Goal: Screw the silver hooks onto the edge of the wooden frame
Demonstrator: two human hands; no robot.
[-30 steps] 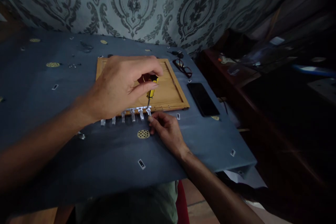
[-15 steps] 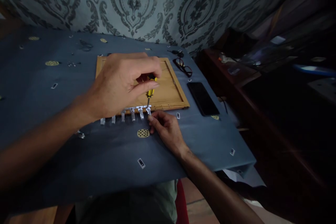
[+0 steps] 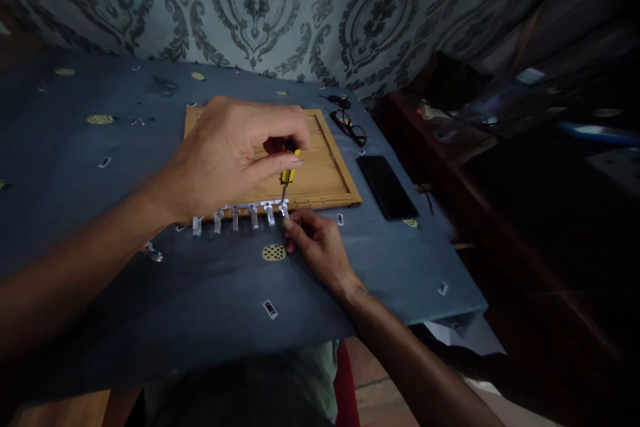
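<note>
The left hand is closed around a small screwdriver with a yellow and black handle, thumb and fingertips pinched on the handle's upper part. The tool stands nearly upright below those fingers, its thin metal shaft running down to the rightmost of a row of small silver metal clips. These clips sit side by side along the near edge of a flat rectangular wooden frame with a raised border, which lies beneath and beyond the left hand's knuckles.

The right hand rests on the dark blue cloth-covered table, its fingers curled, with the fingertips pressed against the rightmost clip, right beside the screwdriver's tip. Whether they pinch the clip or only steady it cannot be told from this view.

Just left of the right hand's fingertips lies a small round yellow perforated disc. Nearer the body, below that disc, is a small white-edged rectangular tag. To the right of the right hand's knuckles, beyond the frame's corner, a black smartphone lies flat, and farther off past it a pair of dark-rimmed spectacles rests by the frame's far right corner. More yellow discs and tiny parts are scattered well left of the left hand. A patterned grey damask wall stands behind the table.
</note>
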